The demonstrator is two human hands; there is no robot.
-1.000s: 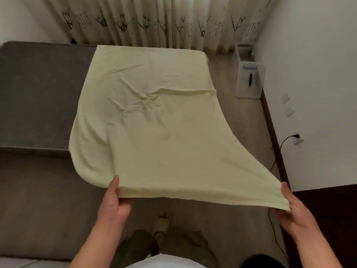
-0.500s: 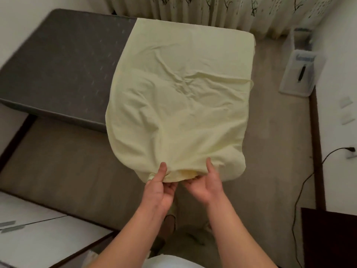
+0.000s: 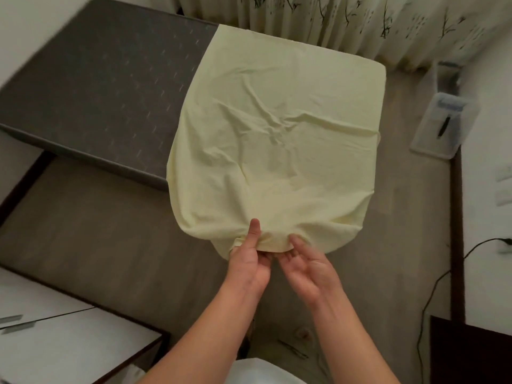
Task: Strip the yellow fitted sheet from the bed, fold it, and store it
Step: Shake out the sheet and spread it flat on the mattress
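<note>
Pinching yellow sheet (image 3: 277, 139) corners: left hand (image 3: 249, 261); right hand (image 3: 307, 267) loosening

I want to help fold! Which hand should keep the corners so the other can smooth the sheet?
Probably left: the left hand pinches the yellow sheet's gathered edge, while the right hand lies open beneath it.

Patterned curtains (image 3: 360, 20), brown floor (image 3: 97, 217), white walls (image 3: 487, 245)

Matt, creased cloth sheet (image 3: 277, 128) (pale yellow) lies over dark, textured fabric mattress (image 3: 105, 90).
</note>
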